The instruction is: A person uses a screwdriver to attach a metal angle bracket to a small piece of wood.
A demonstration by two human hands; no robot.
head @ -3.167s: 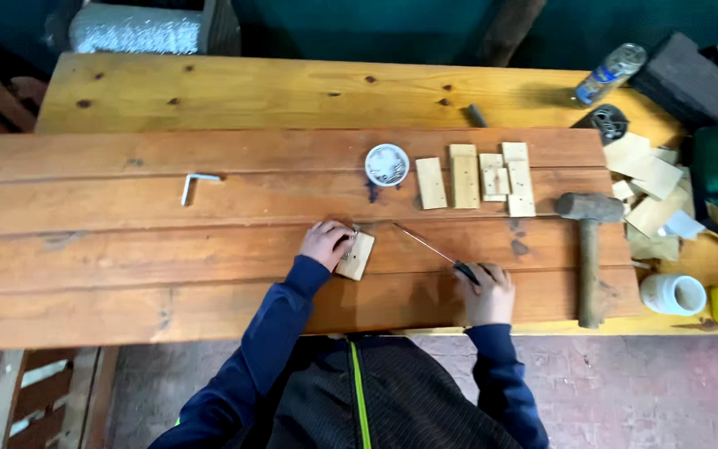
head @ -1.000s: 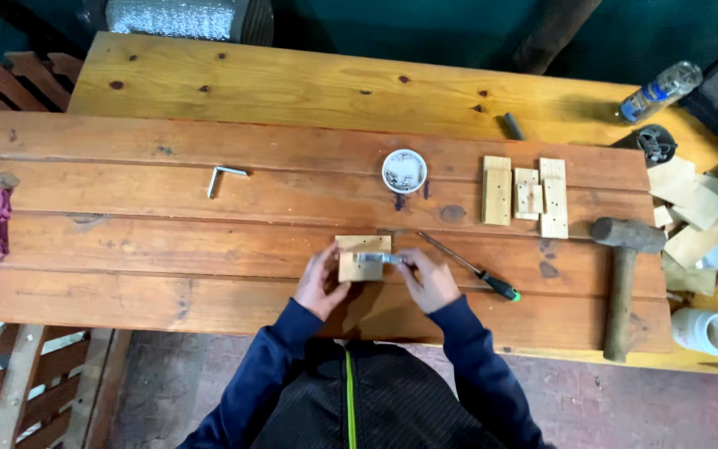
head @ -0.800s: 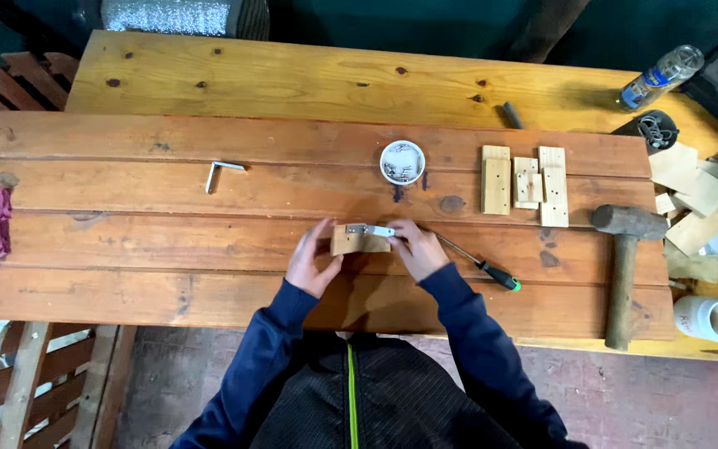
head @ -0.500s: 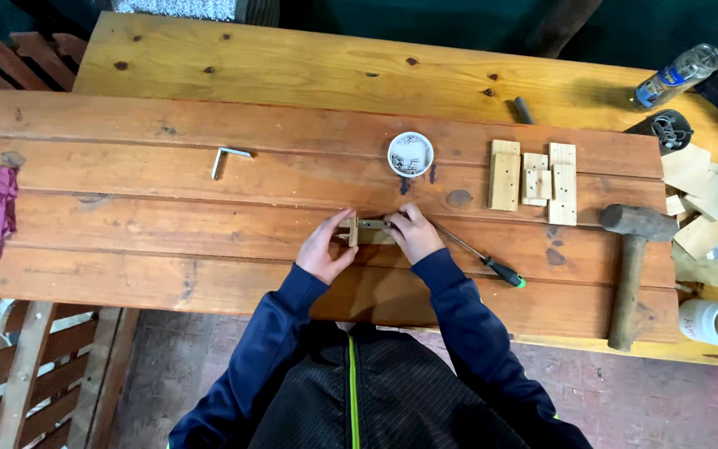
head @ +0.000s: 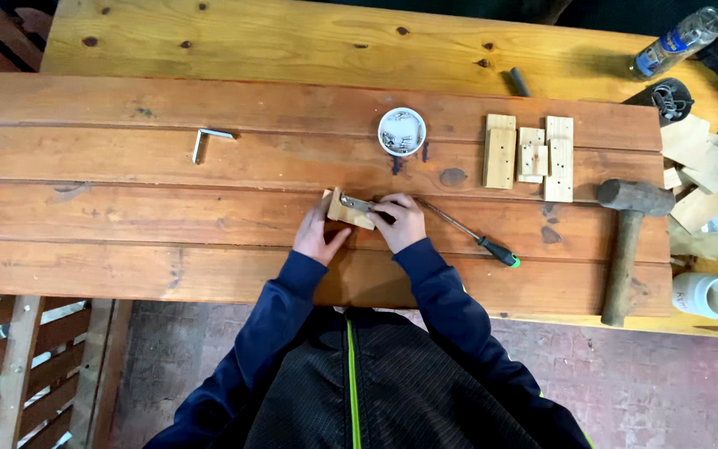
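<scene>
on the bench, left hand [head: 317, 237] and right hand [head: 398, 219] pinch a wood block [head: 349, 211].

A small block of pale, unfinished wood [head: 349, 211] with a bright metal fitting [head: 356, 203] is seen on a counter [head: 126, 224] of reddish, knotted planks with a worn matt finish. A mallet [head: 627, 241] of dull, rough wood and a screwdriver [head: 469, 233] with steel shaft and glossy plastic handle are laid nearby.
</scene>
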